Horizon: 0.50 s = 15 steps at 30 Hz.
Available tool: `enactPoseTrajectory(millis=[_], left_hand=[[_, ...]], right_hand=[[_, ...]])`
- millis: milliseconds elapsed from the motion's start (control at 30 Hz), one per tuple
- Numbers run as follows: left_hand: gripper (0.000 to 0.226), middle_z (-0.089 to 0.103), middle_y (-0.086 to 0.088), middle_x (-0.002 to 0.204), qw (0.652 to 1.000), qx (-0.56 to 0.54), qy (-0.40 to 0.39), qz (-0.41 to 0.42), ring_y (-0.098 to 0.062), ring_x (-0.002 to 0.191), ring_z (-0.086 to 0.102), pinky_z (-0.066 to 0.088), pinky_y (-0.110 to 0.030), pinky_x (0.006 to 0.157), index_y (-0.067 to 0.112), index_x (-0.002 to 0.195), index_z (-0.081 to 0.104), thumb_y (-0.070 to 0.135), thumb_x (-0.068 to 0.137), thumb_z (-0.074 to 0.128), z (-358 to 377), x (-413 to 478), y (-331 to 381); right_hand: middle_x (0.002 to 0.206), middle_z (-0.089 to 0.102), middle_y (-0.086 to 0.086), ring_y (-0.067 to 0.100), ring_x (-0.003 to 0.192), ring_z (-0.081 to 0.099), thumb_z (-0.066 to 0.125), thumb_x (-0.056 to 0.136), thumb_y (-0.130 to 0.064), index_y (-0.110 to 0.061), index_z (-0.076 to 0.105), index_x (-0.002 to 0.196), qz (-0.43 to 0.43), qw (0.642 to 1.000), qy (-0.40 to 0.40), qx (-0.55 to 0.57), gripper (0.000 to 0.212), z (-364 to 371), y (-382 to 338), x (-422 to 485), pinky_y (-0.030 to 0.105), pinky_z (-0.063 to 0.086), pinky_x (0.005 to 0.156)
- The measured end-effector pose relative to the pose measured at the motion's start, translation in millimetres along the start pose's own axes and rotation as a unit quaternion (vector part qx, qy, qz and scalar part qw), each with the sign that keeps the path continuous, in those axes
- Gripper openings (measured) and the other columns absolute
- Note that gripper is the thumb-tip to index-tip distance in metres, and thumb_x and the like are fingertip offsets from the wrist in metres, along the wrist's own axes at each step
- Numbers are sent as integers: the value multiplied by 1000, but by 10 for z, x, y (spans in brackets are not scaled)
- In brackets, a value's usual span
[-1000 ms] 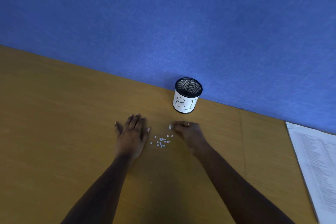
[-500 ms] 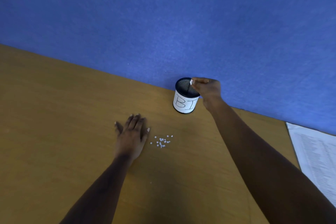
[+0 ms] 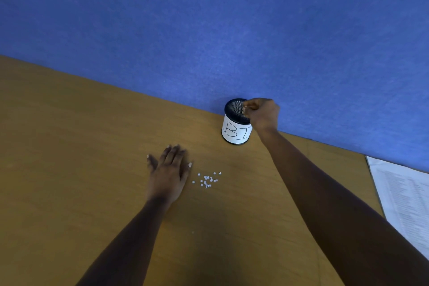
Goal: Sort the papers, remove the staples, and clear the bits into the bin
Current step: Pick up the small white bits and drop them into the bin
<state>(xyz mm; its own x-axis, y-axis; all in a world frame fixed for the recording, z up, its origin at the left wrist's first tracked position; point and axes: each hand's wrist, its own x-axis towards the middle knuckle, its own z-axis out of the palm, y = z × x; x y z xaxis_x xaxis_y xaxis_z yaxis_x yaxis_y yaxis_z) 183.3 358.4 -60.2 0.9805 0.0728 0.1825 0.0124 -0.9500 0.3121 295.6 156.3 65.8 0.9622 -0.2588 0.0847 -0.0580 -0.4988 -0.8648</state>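
Observation:
A small black mesh bin [image 3: 235,133] with a white label marked "BI" stands on the wooden table [image 3: 69,151] against the blue wall. My right hand [image 3: 263,112] hovers over the bin's right rim, fingertips pinched together above the opening, and no bit shows between them. Several tiny white paper bits [image 3: 207,180] lie scattered on the table in front of the bin. My left hand [image 3: 168,169] rests flat, palm down, just left of the bits, holding nothing.
A stack of printed white papers [image 3: 404,197] lies at the table's right edge. The blue partition wall [image 3: 209,30] runs along the back of the table. A single stray bit [image 3: 192,232] lies nearer to me.
My right hand picked up a white bit from the table, carried it up to the bin, and the bit is no longer visible at the fingertips. The left hand stayed still.

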Motion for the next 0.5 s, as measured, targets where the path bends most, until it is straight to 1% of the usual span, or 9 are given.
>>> enactPoseTrajectory(millis=[33,133,200,300,400,467,500], left_hand=[[72,45,-1,143,1000,0,1,1,-18,138,31,15,-59,108,17,131,49,54,82,13,-1,-3,0],[71,45,-1,143,1000,1,2,1,-18,138,32,15,-59,108,17,131,49,54,82,13,0,-1,0],[71,46,-1,142,1000,0,2,1,-18,138,32,15,-60,108,17,131,50,54,82,14,4,4,6],[71,46,-1,142,1000,2,0,1,-18,138,33,16,-60,107,17,131,50,54,82,14,5,5,8],[71,45,-1,143,1000,2,-2,0,-18,138,32,15,-60,108,18,131,50,55,82,13,11,5,0],[70,46,-1,142,1000,2,1,1,-18,138,33,16,-60,107,18,130,51,54,82,14,6,5,0],[71,46,-1,142,1000,2,0,0,-18,138,32,16,-60,108,18,130,51,54,82,14,6,6,1]], right_hand=[[98,71,16,23,93,67,62,81,4,1,70,96,-4,1000,0,-4,17,-1,2,1,29,54,87],[99,71,15,23,94,67,63,83,2,1,70,97,-24,999,-3,-32,16,-1,10,6,21,49,84],[102,71,16,24,96,66,58,86,1,1,70,101,-36,998,-3,-58,19,1,23,18,20,48,83],[104,70,17,26,95,65,54,88,1,0,69,103,-35,997,-1,-65,21,7,39,29,23,50,83],[103,70,15,24,95,66,55,87,3,1,70,101,-40,998,4,-57,20,3,26,13,19,47,82],[100,72,14,20,92,67,57,84,5,1,71,96,-41,998,9,-46,19,-10,17,3,11,46,78],[99,72,13,17,89,66,56,83,7,1,71,94,-36,998,10,-41,20,-20,19,5,4,45,72]])
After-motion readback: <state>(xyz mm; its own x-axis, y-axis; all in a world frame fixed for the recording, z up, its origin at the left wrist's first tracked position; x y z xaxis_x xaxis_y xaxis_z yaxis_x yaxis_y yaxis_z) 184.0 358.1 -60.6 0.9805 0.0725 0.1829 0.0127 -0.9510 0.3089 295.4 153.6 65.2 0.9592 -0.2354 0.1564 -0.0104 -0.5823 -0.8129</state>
